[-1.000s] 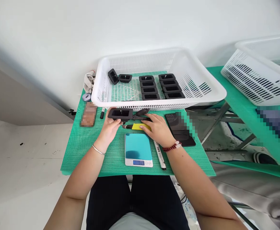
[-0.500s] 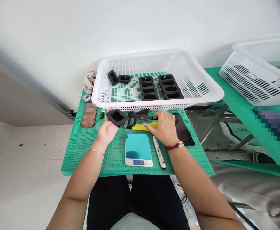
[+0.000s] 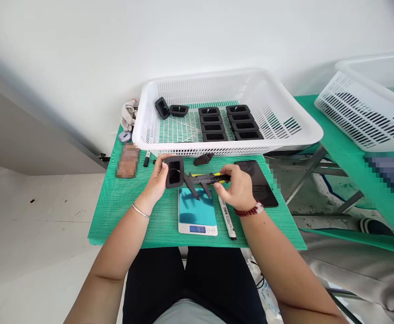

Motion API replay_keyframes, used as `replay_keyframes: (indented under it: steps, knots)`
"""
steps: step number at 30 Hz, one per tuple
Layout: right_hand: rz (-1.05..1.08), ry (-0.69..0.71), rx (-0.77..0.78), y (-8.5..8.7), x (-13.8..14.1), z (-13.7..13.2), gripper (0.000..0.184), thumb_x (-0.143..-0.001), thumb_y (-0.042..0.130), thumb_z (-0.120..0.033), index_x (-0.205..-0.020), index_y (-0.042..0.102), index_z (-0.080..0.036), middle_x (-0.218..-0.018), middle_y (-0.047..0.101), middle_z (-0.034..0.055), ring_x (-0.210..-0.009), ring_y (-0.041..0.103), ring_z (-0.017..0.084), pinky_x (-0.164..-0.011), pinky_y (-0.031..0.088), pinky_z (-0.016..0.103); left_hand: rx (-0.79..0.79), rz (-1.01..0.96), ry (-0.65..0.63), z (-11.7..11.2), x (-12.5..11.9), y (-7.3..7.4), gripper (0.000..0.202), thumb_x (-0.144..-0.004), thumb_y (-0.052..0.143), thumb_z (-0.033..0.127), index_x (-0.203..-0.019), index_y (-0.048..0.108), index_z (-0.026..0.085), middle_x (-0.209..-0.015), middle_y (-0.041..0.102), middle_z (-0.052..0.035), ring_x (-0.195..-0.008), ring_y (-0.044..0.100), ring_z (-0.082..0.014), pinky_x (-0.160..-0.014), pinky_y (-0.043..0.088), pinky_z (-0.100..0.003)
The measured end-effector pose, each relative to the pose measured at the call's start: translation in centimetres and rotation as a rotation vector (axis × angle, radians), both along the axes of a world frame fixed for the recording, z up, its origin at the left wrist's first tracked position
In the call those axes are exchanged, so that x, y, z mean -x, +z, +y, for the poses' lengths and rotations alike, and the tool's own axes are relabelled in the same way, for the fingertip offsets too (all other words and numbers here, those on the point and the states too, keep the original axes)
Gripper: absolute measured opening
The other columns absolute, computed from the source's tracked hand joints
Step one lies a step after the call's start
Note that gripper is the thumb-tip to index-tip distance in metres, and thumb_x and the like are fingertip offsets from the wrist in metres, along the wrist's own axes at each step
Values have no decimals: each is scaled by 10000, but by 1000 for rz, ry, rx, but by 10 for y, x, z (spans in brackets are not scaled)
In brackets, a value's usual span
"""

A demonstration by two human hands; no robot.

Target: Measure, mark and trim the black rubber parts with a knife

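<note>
My left hand (image 3: 158, 180) is closed on a black rectangular frame-like part (image 3: 174, 172), its hollow turned toward me. In my right hand (image 3: 239, 186) is a dark vernier caliper (image 3: 205, 179), its jaws apart and pointing down and toward me. The jaws are just right of the black part; I cannot tell whether they touch it. Beneath the caliper lies a digital scale (image 3: 197, 209) with a shiny blue-green plate. Behind the caliper a yellow tool (image 3: 216, 173) is partly hidden. A white marker (image 3: 227, 218) lies right of the scale.
A white plastic basket (image 3: 227, 146) at the back holds several similar black parts (image 3: 213, 127). On the right lies a dark flat tablet-like object (image 3: 259, 182). A blurred phone-sized object (image 3: 127, 161), a small black marker (image 3: 147, 158) and a glove (image 3: 128, 116) are at left.
The caliper has been lifted and brought toward me, its jaws now over the scale. My left hand has turned the black part upright and shifted it slightly right.
</note>
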State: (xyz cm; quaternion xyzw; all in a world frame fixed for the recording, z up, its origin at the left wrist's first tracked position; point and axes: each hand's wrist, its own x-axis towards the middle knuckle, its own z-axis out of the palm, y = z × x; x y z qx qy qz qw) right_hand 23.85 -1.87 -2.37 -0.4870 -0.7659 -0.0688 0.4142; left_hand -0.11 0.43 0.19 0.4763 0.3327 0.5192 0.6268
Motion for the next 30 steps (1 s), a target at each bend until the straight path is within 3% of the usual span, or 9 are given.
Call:
replay_keyframes:
  steps: [8,14,19,23,30]
  knots:
    - [-117,68,-9,4,11,-3,314,-918,387,-463,-997,480,-174,-719,626,51,-582,575,178,-500,411,289,-55,74,-57,-5,-3,1,433,-875,414,606,-1134,562,292,-1188,595,-61,-1011,621,-219,-732,567,-329]
    - [-154,159,37,9,13,-7,240,-915,395,-352,-1067,447,-173,-829,627,61,-592,537,164,-520,390,293,-140,147,-31,-6,-3,5,443,-888,401,589,-1146,564,268,-1184,579,-71,-1088,572,-215,-899,519,-359]
    - [-155,175,14,11,16,-8,230,-915,397,-318,-1079,447,-164,-853,633,71,-595,536,167,-532,395,303,-174,119,-42,-5,-3,5,474,-881,411,594,-1175,559,253,-1133,583,-79,-1040,578,-206,-872,519,-348]
    - [-147,186,45,11,17,-9,243,-915,423,-356,-1073,464,-176,-870,651,76,-636,580,180,-563,435,317,-136,78,-74,-5,-4,7,478,-869,426,602,-1140,586,242,-1115,594,-85,-1022,595,-215,-840,527,-346]
    - [15,181,244,13,15,-10,410,-854,527,-566,-1062,507,-213,-876,694,72,-738,677,212,-619,520,334,-92,71,-62,-6,-5,11,494,-839,454,629,-1098,607,237,-1088,612,-84,-975,614,-217,-794,530,-334]
